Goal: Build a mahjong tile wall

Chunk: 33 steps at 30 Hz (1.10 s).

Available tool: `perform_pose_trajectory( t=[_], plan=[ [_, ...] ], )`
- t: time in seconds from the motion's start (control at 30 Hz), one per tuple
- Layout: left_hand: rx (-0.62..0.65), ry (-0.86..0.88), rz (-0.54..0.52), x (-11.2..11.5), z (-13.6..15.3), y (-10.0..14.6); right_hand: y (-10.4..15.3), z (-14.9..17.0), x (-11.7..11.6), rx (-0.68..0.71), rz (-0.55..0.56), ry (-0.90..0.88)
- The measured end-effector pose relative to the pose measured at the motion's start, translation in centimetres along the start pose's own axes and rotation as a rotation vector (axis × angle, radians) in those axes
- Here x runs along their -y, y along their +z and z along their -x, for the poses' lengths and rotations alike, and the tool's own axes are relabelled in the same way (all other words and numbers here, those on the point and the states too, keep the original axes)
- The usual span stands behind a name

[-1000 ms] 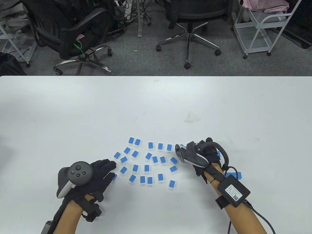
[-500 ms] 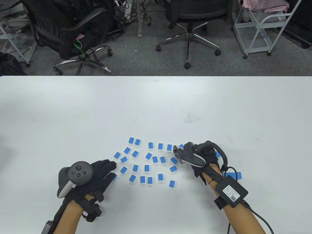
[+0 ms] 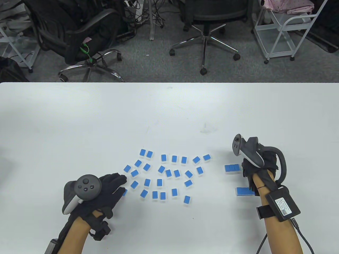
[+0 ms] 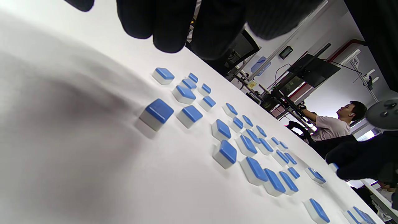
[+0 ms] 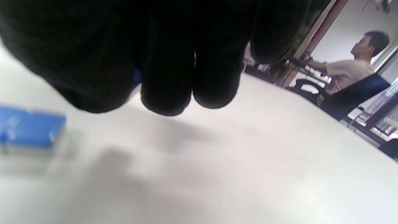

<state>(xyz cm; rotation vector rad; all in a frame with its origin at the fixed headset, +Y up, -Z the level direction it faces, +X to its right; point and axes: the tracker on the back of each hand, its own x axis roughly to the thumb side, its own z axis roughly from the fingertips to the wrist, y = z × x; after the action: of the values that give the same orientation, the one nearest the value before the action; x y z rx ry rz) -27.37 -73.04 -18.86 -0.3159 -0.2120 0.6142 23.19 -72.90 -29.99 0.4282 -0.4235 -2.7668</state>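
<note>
Several blue-backed mahjong tiles lie scattered face down at the table's middle front; they also show in the left wrist view. A short row of three tiles and a second row lie to the right. My right hand hovers at the right end of the upper row with its fingers curled. A sliver of blue shows between thumb and fingers, a tile pinched there. My left hand rests flat and empty, fingers spread, beside one loose tile.
The white table stretches far back beyond the tiles. Office chairs and a white cart stand on the floor behind the table's far edge. A cable trails from my right wrist.
My right hand has moved from the right edge of the scattered tiles out to the right, next to the short tile rows, uncovering three loose tiles. My left hand has stayed still.
</note>
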Motion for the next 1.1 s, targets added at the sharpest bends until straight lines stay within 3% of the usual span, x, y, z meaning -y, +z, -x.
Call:
perform_pose_trajectory(
  t=[0.2, 1.1],
  plan=[
    [-0.007, 0.006, -0.006, -0.1, 0.1, 0.1, -0.9, -0.4, -2.0, 0.038, -0.067, -0.005],
    [-0.004, -0.003, -0.002, -0.1, 0.0, 0.1, -0.5, -1.1, -1.9, 0.108, -0.059, -0.030]
  ],
)
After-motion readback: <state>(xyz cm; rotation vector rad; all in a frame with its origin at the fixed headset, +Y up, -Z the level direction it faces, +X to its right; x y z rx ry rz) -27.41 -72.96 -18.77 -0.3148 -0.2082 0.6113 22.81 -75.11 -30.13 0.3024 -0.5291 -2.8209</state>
